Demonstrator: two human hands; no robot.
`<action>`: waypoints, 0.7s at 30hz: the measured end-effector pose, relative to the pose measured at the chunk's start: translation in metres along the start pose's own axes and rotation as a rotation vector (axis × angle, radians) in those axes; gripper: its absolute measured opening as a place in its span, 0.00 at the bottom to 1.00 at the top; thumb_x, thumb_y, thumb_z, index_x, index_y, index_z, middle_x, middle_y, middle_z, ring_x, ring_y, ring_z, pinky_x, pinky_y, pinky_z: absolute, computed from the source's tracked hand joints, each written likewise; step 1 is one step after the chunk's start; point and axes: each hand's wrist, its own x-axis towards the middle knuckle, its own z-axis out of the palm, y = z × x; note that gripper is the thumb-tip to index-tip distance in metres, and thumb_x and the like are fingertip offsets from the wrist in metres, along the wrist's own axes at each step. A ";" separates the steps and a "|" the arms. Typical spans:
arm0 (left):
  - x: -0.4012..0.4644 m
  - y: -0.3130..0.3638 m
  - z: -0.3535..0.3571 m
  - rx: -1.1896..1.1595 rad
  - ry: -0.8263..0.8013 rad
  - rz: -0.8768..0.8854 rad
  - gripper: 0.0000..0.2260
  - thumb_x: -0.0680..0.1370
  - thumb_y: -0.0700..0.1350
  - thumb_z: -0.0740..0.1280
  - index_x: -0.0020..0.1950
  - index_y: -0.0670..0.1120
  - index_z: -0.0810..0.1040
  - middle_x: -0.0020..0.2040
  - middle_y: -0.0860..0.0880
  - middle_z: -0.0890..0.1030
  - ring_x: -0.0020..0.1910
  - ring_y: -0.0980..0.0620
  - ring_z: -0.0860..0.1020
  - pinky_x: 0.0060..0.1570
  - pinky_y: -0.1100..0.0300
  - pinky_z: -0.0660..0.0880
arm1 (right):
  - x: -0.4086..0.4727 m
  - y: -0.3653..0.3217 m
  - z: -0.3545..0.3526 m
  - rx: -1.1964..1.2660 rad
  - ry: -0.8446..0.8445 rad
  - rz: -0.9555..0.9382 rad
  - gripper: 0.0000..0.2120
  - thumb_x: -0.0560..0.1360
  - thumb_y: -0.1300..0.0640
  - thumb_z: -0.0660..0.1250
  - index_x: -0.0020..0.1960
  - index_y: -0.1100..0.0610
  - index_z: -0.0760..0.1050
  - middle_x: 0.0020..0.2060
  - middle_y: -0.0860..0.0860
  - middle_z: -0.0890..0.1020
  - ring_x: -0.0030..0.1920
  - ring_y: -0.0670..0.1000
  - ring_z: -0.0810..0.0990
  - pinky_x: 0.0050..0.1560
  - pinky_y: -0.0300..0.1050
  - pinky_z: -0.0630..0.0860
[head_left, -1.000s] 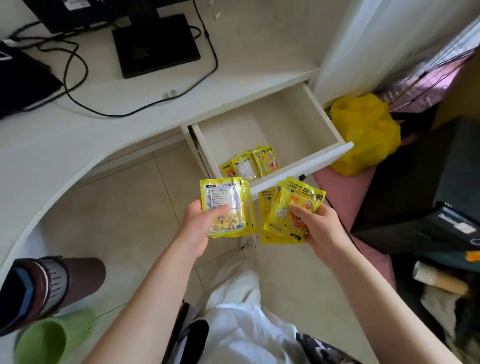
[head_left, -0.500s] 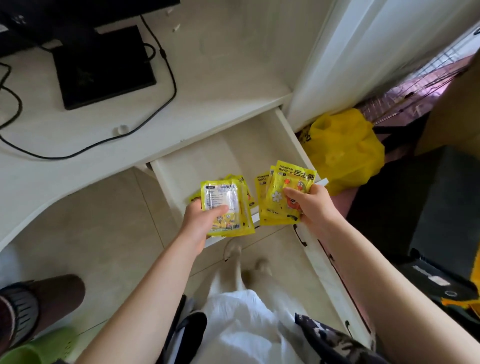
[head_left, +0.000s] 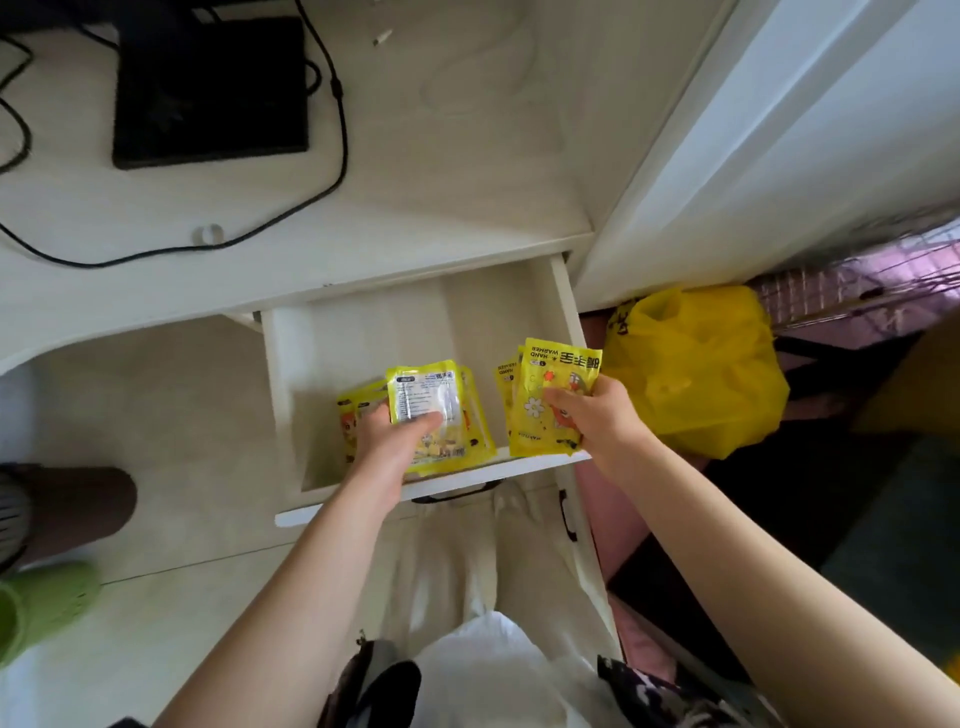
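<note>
The left hand (head_left: 395, 447) pinches a stack of hand-warmer packets (head_left: 428, 400) low in the open drawer (head_left: 415, 322), nearer the loose packets (head_left: 349, 415) at its 9 o'clock. The right hand (head_left: 597, 415) pinches a second stack (head_left: 550, 374) at 3 o'clock, long axis toward 12.

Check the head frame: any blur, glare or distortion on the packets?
Head view: soft even daylight, no harsh glare; left-hand packets slightly motion-blurred, small print unreadable; right-hand packets sharper, "HAND WARMER" legible; wide-angle lens bows the desk edge; green shoe at the lower-left corner is smeared.
</note>
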 end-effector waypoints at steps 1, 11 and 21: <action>0.005 0.002 0.006 0.006 0.018 -0.006 0.10 0.71 0.39 0.75 0.49 0.50 0.80 0.51 0.49 0.85 0.53 0.47 0.82 0.57 0.54 0.75 | 0.007 -0.002 0.000 -0.017 0.000 -0.008 0.05 0.71 0.63 0.72 0.42 0.54 0.80 0.47 0.61 0.85 0.50 0.63 0.84 0.51 0.64 0.80; 0.059 -0.004 0.057 0.303 0.147 -0.066 0.35 0.73 0.47 0.74 0.76 0.41 0.64 0.73 0.42 0.70 0.70 0.42 0.70 0.65 0.50 0.68 | 0.071 -0.001 0.031 -0.339 -0.022 -0.068 0.02 0.73 0.60 0.67 0.45 0.55 0.79 0.34 0.49 0.80 0.35 0.49 0.78 0.34 0.42 0.76; 0.091 -0.031 0.086 0.473 0.111 -0.032 0.15 0.72 0.46 0.75 0.55 0.45 0.78 0.54 0.45 0.82 0.49 0.45 0.80 0.47 0.51 0.78 | 0.109 0.030 0.041 -0.473 -0.043 0.042 0.12 0.74 0.61 0.69 0.57 0.58 0.78 0.51 0.56 0.83 0.50 0.57 0.82 0.47 0.46 0.78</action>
